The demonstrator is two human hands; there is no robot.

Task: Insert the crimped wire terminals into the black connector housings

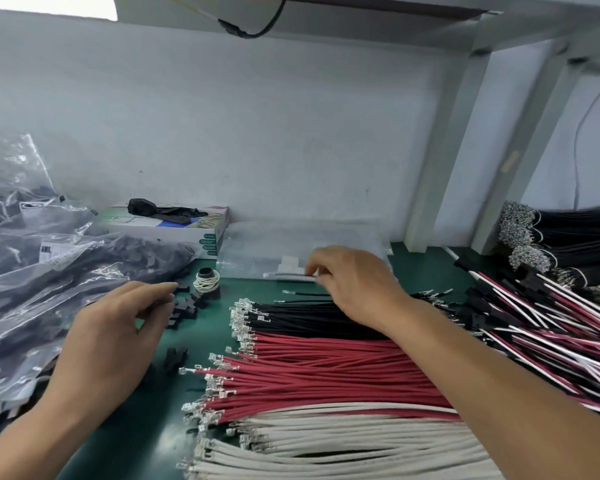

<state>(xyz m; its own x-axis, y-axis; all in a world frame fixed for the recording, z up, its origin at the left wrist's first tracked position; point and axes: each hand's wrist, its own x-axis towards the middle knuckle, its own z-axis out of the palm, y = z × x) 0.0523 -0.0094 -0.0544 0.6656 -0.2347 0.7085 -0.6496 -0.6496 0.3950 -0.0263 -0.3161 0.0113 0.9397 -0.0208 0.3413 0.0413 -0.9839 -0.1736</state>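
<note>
Left hand | relaxed, empty, reaching housings at centre-left | right hand | grip contents indeterminate, above black wires | sorted wires aid picking

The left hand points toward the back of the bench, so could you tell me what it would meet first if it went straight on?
Most likely the loose black connector housings just past the left hand; depth is unclear.

No text can be read: the labels on the plastic bags and the printing on the box are too blurred.
</note>
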